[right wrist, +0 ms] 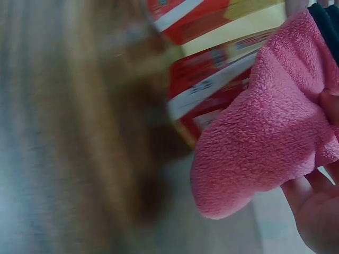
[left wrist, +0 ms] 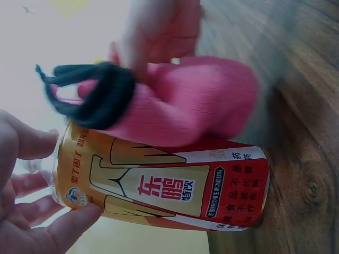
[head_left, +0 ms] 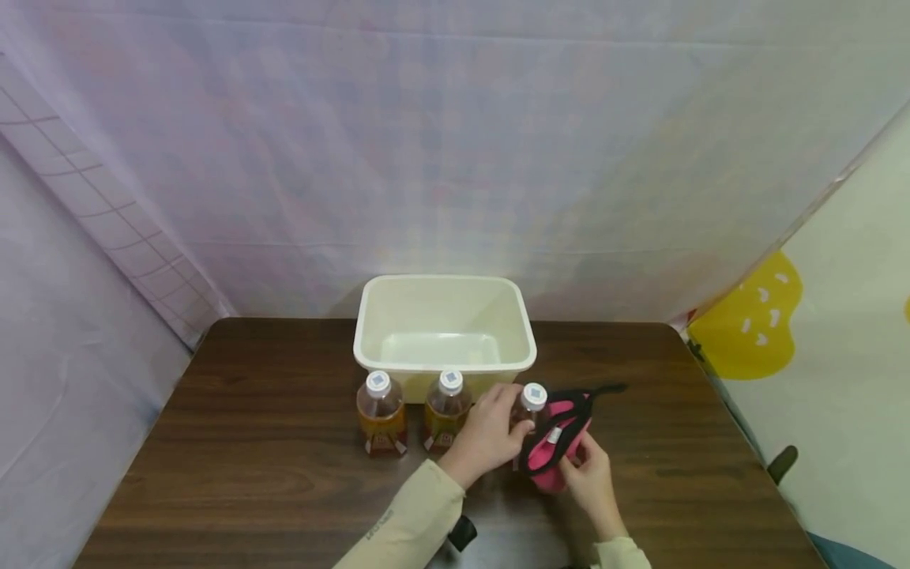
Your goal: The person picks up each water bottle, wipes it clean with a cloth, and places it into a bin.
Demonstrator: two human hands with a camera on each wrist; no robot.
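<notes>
My left hand (head_left: 489, 431) grips the upper part of a drink bottle (left wrist: 159, 185) with a white cap, gold and red label and Chinese lettering. The bottle stands upright on the table, the rightmost of three alike. In my right hand (head_left: 592, 480) I pinch a pink fleece cloth (right wrist: 259, 143) with black edging and a black loop; it bulges like a pouch or mitt. The cloth lies right against the bottle's side and overlaps its label in the left wrist view. A small white tag (head_left: 554, 435) shows by the black edging.
Two more capped bottles, a left one (head_left: 382, 419) and a middle one (head_left: 446, 415), stand left of my left hand. Behind them is a cream plastic bin (head_left: 445, 367). The dark wood table (head_left: 270, 458) meets a pale curtain (head_left: 441, 158) at the back.
</notes>
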